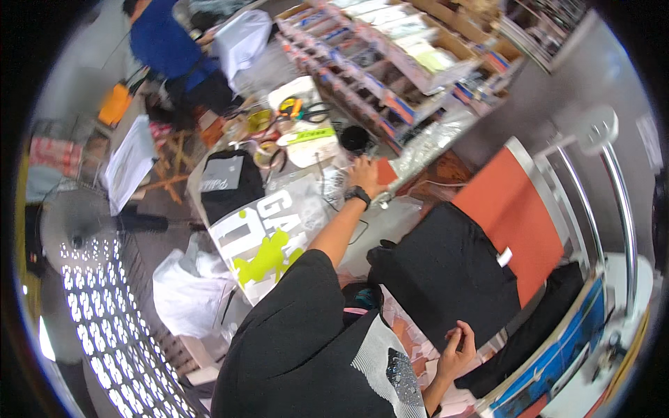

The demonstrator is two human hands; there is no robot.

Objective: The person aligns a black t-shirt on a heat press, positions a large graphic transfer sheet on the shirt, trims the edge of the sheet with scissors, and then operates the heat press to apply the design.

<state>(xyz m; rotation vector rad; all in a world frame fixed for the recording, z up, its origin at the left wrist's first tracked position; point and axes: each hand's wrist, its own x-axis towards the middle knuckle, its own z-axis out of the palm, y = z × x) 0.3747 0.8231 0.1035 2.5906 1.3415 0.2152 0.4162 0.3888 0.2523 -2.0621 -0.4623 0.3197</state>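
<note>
My left hand (365,177), with a black watch on its wrist, reaches over the worktable, fingers stretched forward. It lies beside a small orange-red piece (386,171), just short of a black cup-like container (355,139); whether it touches the piece I cannot tell. To the right, a black garment (446,272) is draped over the near part of an orange-red flat board (512,216); a small white tag (504,257) shows at the cloth's edge. My right hand (456,354) is at the garment's near edge, its fingers curled in with nothing visible in them.
A white sheet with lime-green print (268,244) and a folded black cloth (223,182) lie left on the table. Scissors (315,113) and tape rolls lie farther back. Boxes in compartments (376,76) stand beyond. Metal bars (620,202) rise at right. A person in blue (167,45) works far left.
</note>
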